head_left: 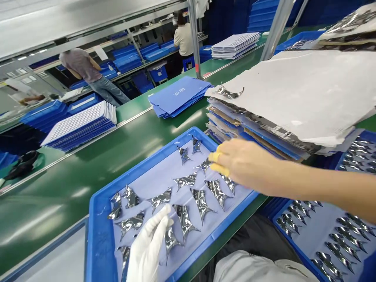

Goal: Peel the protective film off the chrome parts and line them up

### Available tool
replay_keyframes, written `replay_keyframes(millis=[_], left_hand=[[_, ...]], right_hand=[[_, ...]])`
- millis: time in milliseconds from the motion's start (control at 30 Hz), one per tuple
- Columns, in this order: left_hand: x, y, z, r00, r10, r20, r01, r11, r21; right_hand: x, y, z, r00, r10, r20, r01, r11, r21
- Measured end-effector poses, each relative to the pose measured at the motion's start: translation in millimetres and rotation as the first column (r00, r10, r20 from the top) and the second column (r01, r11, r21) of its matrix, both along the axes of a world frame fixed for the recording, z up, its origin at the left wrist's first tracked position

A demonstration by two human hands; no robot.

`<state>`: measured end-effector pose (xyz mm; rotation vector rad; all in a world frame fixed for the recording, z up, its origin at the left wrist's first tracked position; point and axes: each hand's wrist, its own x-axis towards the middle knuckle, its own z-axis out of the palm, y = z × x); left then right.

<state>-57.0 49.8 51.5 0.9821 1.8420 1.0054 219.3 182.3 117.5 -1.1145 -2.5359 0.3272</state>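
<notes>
A blue tray (117, 178) lined with pale lavender sheet lies before me, with several shiny, pointed, mirror-like metal pieces (184, 221) spread over it. My left hand (148, 246), in a white glove, is over the tray's near part. Its thumb and fingers are pressed together beside a metal piece (170, 239); whether they pinch anything is hidden. Over the tray's right side is my right hand (242, 162), bare with yellow finger covers (219, 162). Its fingers are bent together close to two metal pieces (227, 183), slightly blurred, and what they hold is not visible.
A tall stack of sheets (293, 90) stands to the right, with one metal piece (229, 92) on top. Blue plastic sheets (182, 94) lie on the green bench (132, 137). Filled trays (323, 235) sit lower right. Two people (85, 66) are across the bench.
</notes>
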Motion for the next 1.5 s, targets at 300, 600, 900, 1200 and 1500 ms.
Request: replay_keyframes(millis=[300,600,900,1200,1500], left_hand=[[33.2,-18.5,6.9,0.989,-0.025,0.145,0.025,1.000,-0.001],[10.4,-17.4,-8.5,1.000,0.027,0.015,-0.030,0.965,0.260],[28.0,-16.0,-10.7,0.899,-0.064,0.432,-0.072,0.954,0.290],[19.1,-23.8,-18.0,0.869,-0.063,0.490,-0.106,0.945,0.310],[25.1,-22.9,-11.1,0.928,0.071,0.365,-0.195,0.930,0.312]], right_hand=[[-97.0,86.7,-104.6,0.993,0.085,0.087,-0.071,0.986,-0.152],[-99.3,28.8,-71.4,0.979,0.059,-0.197,-0.156,0.838,-0.524],[-93.0,-50.8,-51.6,0.841,-0.158,-0.518,-0.423,0.405,-0.811],[-80.0,-82.0,-54.8,0.753,0.153,-0.639,-0.520,0.734,-0.437],[-78.4,-83.5,-67.1,0.728,0.379,-0.571,-0.535,0.835,-0.129]])
